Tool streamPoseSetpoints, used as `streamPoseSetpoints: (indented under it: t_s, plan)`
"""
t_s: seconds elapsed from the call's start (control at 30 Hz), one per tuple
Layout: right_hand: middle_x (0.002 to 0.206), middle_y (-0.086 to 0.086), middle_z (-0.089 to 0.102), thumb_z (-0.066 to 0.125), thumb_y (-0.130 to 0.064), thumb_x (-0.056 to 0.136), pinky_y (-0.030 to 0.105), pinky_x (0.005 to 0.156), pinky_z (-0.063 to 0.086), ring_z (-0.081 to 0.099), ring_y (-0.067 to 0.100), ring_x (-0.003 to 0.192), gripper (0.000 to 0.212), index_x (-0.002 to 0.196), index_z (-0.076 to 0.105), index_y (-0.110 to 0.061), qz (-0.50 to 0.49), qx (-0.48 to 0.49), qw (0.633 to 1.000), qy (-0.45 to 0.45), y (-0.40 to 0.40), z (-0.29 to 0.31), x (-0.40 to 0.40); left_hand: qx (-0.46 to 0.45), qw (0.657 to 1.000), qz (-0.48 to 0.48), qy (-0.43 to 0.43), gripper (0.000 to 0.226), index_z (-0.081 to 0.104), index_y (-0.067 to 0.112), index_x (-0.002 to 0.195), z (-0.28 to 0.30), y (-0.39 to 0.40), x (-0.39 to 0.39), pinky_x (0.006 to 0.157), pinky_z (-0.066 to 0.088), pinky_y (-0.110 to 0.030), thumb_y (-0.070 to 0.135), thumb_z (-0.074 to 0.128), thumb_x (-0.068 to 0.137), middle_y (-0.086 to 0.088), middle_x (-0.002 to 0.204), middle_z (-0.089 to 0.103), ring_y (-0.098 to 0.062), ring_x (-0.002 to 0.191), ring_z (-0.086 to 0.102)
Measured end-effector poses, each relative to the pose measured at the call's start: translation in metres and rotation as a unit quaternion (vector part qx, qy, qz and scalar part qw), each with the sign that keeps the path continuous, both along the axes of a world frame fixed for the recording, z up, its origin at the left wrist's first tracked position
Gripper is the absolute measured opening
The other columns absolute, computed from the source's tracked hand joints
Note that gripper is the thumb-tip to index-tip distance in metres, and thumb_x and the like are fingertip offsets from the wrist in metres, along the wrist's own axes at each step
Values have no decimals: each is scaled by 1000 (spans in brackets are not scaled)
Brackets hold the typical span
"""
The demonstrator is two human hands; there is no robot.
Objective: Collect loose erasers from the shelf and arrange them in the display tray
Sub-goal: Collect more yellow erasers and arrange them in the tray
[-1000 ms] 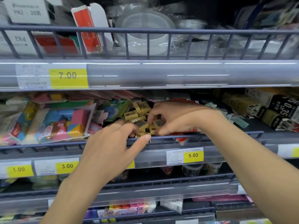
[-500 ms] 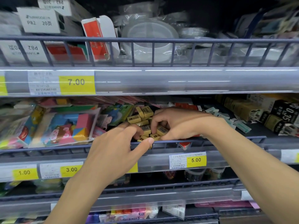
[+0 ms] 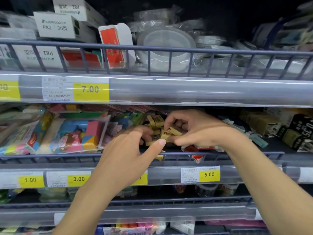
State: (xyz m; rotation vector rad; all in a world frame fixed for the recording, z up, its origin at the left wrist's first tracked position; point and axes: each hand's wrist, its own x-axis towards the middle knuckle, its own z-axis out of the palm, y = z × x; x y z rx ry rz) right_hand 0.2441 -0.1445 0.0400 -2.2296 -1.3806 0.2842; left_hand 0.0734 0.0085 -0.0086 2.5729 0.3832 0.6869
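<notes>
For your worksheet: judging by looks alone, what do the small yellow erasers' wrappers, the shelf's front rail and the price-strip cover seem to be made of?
Eraser wrappers: probably matte printed card sleeves, with crisp box edges.
Front rail: likely painted metal wire, thin grey-blue bars.
Price-strip cover: seemingly clear glossy plastic; labels show through and light streaks across it.

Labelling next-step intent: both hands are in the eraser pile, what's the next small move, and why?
Probably lift the tan eraser clear. The right hand already pinches it, the left hand steadies beside it, and more loose erasers lie behind.
</notes>
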Motion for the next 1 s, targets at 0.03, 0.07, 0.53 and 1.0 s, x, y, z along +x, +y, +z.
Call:
streamPoseSetpoints:
  t_s: [0.03,0.07,0.53,1.0]
  plan:
    - [86,-36,60,72,-37,71,29,62,55,59,-1,71,32,99,60,-48,-8,17,1000,-4,1,1,-4,-24,1000,4,2,61,60,38,99,3,-2,3,60,45,-28,89,32,82,14,72,64,0,69,57]
    - [89,-33,61,70,-40,68,34,67,56,60,2,74,34,99,60,-49,-10,31,999,-16,3,1,-9,-39,999,10,10,63,59,34,91,5,-5,7,55,44,-31,90,31,81,12,64,62,-1,62,56]
    - [123,-24,65,71,-41,81,13,97,44,57,-3,116,52,131,55,-44,3,230,970,-76,22,-24,-49,-237,969,10,-69,36,56,37,103,17,6,20,47,40,-17,53,63,72,29,71,67,7,64,61]
    - [104,-23,67,79,-41,80,18,79,52,65,4,89,48,123,59,-50,31,247,968,-40,25,-19,-52,-371,921,-35,-118,36,64,12,108,16,12,6,87,58,-57,34,61,80,-4,89,78,-27,85,76]
